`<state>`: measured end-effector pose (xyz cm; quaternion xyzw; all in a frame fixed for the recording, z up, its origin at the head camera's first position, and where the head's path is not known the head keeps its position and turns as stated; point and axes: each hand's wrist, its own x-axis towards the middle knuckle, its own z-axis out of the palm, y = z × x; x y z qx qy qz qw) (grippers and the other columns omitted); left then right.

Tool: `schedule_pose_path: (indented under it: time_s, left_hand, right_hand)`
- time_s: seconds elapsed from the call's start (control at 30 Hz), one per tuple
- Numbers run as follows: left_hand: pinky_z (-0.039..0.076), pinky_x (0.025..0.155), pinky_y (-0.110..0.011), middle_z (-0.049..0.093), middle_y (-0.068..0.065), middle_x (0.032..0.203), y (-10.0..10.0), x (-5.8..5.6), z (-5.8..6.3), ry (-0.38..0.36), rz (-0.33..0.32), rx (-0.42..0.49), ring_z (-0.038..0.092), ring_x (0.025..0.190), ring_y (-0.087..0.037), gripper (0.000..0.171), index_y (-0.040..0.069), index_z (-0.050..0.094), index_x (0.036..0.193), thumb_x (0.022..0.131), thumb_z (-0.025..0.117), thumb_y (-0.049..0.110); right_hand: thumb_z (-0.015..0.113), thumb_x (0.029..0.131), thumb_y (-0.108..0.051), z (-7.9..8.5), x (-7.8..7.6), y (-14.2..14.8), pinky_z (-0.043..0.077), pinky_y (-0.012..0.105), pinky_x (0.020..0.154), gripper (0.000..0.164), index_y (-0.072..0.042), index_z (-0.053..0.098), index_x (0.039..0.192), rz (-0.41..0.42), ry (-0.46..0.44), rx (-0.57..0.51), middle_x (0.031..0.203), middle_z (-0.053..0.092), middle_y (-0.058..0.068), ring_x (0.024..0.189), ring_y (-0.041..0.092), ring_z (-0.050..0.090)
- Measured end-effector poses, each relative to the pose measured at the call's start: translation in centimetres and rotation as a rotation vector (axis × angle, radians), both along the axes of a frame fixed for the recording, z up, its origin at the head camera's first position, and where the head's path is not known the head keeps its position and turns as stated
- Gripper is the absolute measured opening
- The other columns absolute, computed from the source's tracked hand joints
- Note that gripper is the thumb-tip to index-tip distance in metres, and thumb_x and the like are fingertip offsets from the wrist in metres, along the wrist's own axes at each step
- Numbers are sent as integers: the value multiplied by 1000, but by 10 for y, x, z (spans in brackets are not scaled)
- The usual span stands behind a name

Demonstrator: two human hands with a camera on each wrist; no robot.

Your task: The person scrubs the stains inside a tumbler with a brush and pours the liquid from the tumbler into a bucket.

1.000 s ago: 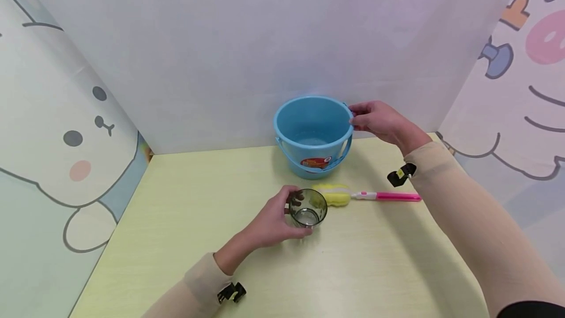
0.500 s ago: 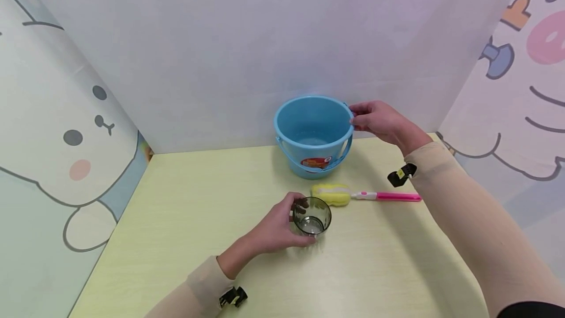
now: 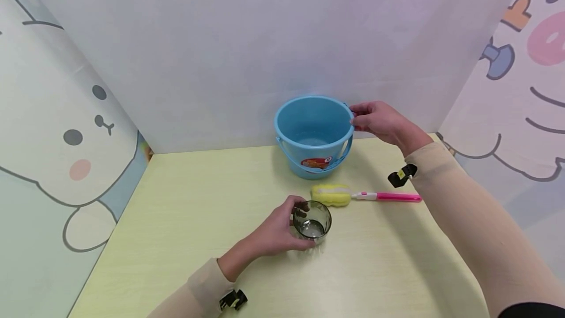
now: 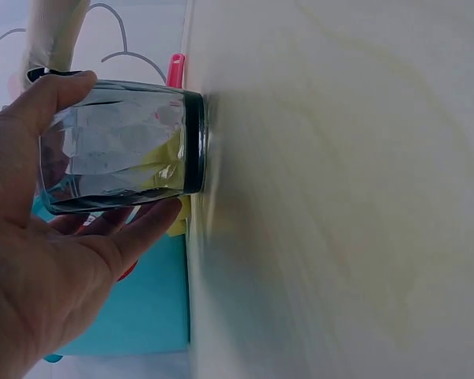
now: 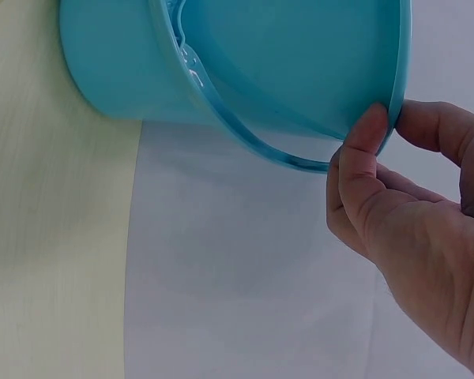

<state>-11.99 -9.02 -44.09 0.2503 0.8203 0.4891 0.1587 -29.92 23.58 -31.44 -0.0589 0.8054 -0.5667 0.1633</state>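
A smoky grey drinking glass (image 3: 312, 229) stands upright at the front middle of the table, its base on or just over the surface. My left hand (image 3: 279, 229) grips it from the left side, thumb toward the front and fingers behind; the left wrist view shows the glass (image 4: 126, 146) between thumb and fingers. Farther back is a light blue bucket (image 3: 315, 156) with its handle hanging down in front. My right hand (image 3: 380, 121) pinches the bucket's right rim between thumb and fingers, beside the handle's joint, as the right wrist view shows on the bucket (image 5: 284, 63).
A sponge brush with a yellow head (image 3: 331, 195) and a pink handle (image 3: 398, 197) lies on the table (image 3: 198, 200) between glass and bucket. Just behind the bucket rises a pale wall (image 3: 212, 63). Cartoon-printed panels (image 3: 57, 102) flank both sides.
My left hand has brought the glass a little toward me and to the right, away from the brush head. The right hand and the bucket have stayed in place.
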Motion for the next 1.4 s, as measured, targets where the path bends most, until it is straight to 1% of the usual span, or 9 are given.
schedule_pose_path:
  time_s: [0.2, 0.47, 0.67, 0.8, 0.9, 0.97, 1.13, 1.33, 1.4]
  left_hand:
    - [52, 105, -39, 60, 0, 136, 0, 0, -1, 0, -3, -3, 58, 126, -20, 88, 16, 44, 145, 78, 98, 32]
    - [52, 107, -38, 58, -2, 138, 0, 2, -1, -14, -3, 6, 57, 128, -20, 91, 17, 43, 147, 77, 98, 32]
    - [52, 107, -37, 55, -3, 143, -3, 2, 2, -40, 0, -1, 58, 129, -24, 100, 15, 40, 154, 76, 98, 40]
    - [53, 108, -41, 53, -3, 145, -6, 0, 3, -43, 13, 13, 59, 128, -24, 98, 11, 37, 157, 83, 92, 44]
    - [52, 109, -42, 53, -3, 144, -9, -2, 5, -34, 26, 49, 58, 128, -21, 87, 10, 39, 156, 90, 86, 41]
    - [52, 109, -42, 54, -6, 144, -10, -4, 7, -22, 40, 72, 59, 128, -21, 80, 12, 40, 156, 94, 83, 39]
    - [52, 109, -45, 56, -8, 146, -16, -9, 13, 26, 100, 106, 58, 132, -32, 72, 14, 43, 155, 97, 80, 34]
    - [52, 109, -48, 57, 0, 146, -27, -20, 20, 97, 198, 91, 57, 134, -32, 73, 15, 44, 156, 97, 80, 36]
    - [51, 109, -51, 57, -1, 147, -31, -25, 23, 124, 217, 80, 57, 135, -32, 74, 15, 44, 157, 97, 80, 37]
  right_hand:
    - [59, 110, -9, -1, -1, 0, 59, 25, 92, 56, 2, 39, 161, 6, -1, -10, 153, 48, 26, 133, 45, 52]
    - [57, 110, -8, -1, -1, -1, 59, 26, 92, 55, 2, 39, 161, 6, -1, 0, 153, 48, 26, 132, 44, 53]
    - [57, 110, -6, -1, -1, 0, 59, 26, 92, 55, 1, 38, 161, 9, -7, -16, 153, 49, 25, 134, 46, 52]
    - [57, 110, -7, -2, 1, 3, 60, 26, 92, 56, 1, 38, 162, 10, -2, -21, 154, 49, 24, 134, 47, 51]
    - [57, 110, -8, -3, 3, 5, 59, 28, 94, 57, 1, 36, 162, 17, 13, -16, 155, 48, 24, 135, 47, 52]
    - [57, 111, -9, -4, 4, 7, 59, 29, 96, 57, 1, 35, 163, 21, 26, -8, 155, 48, 24, 135, 47, 53]
    - [56, 112, -13, -6, 8, 11, 58, 33, 99, 58, 1, 34, 163, 15, 52, 16, 153, 50, 25, 129, 40, 60]
    - [57, 112, -27, -7, 11, 16, 47, 53, 113, 64, -1, 32, 164, -9, 72, 75, 151, 51, 24, 131, 42, 57]
    - [56, 112, -31, -7, 13, 18, 47, 55, 113, 65, -2, 31, 165, -17, 95, 113, 152, 51, 23, 132, 43, 56]
